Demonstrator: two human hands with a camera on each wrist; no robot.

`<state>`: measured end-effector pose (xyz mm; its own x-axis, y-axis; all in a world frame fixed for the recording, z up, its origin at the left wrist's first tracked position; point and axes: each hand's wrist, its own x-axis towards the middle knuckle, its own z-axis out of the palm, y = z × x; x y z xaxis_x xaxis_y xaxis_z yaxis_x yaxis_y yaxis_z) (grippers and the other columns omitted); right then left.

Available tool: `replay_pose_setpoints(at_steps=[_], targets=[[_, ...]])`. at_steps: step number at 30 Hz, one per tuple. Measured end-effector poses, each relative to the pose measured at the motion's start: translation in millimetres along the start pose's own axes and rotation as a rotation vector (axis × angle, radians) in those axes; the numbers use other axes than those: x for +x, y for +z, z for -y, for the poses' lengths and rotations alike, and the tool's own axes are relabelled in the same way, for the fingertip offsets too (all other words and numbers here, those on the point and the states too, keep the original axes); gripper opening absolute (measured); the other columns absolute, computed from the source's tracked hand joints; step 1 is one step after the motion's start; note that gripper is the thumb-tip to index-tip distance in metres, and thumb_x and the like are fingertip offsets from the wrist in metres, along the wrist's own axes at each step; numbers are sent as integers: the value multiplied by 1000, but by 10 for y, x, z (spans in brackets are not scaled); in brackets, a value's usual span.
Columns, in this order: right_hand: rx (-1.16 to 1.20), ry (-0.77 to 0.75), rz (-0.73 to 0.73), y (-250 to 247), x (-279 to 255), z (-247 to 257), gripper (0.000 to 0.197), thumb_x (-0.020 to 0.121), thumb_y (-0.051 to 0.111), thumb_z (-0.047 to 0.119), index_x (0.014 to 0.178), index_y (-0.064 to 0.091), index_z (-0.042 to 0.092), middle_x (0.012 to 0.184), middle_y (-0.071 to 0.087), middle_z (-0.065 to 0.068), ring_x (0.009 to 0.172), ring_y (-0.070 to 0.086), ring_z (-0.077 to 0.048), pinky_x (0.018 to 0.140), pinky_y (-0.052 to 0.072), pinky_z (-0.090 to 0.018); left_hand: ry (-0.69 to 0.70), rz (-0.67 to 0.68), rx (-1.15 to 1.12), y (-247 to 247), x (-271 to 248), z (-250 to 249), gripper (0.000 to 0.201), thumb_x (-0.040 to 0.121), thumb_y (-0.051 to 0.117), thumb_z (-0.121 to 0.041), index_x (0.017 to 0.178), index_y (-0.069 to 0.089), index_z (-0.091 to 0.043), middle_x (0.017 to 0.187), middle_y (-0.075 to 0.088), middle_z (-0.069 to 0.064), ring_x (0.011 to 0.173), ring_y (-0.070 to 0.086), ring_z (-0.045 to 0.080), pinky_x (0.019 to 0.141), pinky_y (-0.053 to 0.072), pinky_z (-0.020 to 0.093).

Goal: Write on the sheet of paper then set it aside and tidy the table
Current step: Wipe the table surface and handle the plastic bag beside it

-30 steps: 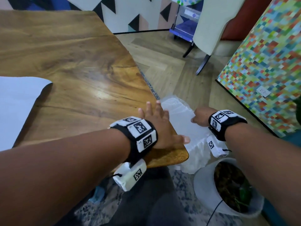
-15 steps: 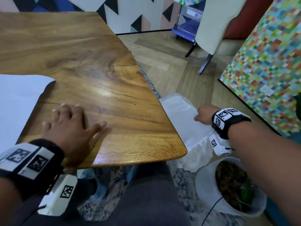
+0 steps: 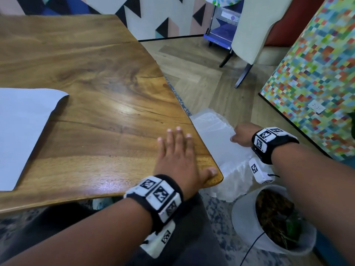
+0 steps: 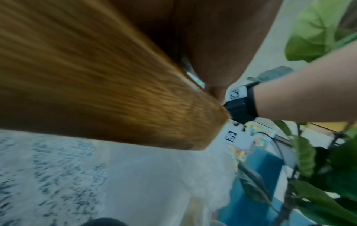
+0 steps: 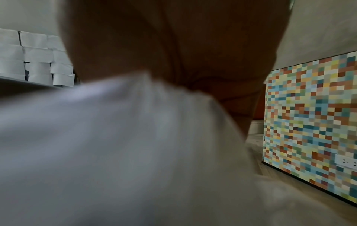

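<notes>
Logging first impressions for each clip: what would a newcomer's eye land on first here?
Probably the left hand, spread flat on the wooden table at its near right corner. Next, the right hand beside that corner, gripping the rim of a white plastic bag held below the table edge. A white sheet of paper lies at the table's left, and a potted plant stands on the floor at lower right.

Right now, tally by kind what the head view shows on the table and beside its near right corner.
Sheets of paper on the table: 1
Hands: 2, left hand flat on the table, right hand gripping the bag
Plastic bags: 1
Plant pots: 1
Total: 5
</notes>
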<state>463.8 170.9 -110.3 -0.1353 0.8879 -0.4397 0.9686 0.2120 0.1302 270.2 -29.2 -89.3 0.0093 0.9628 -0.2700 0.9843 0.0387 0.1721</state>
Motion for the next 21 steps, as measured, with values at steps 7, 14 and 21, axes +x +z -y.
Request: replay_pose_setpoints(at_steps=[7,14,21], targets=[[-1,-18,3,-26,10,17,31,92,59,38,82,57,8,88,58,-11,86,60,-30,70,44,-30,384,126,-274,-168,-63,-501,102,94,41,-74,162,1,-10,170,-4,10,156,-7,26,126,-1,45],[24,-1,-1,-21,-29,-53,28,93,58,35,85,56,8,91,60,-11,86,59,-30,69,42,-30,-150,-32,-78,-669,564,536,99,90,45,-73,162,4,-19,170,1,12,155,7,38,121,20,60],[14,7,31,58,-15,-96,27,95,55,35,92,57,8,92,57,-9,86,57,-28,72,43,-29,-200,37,64,-684,1159,609,121,68,19,-96,161,14,-18,169,3,16,152,6,47,118,15,66]])
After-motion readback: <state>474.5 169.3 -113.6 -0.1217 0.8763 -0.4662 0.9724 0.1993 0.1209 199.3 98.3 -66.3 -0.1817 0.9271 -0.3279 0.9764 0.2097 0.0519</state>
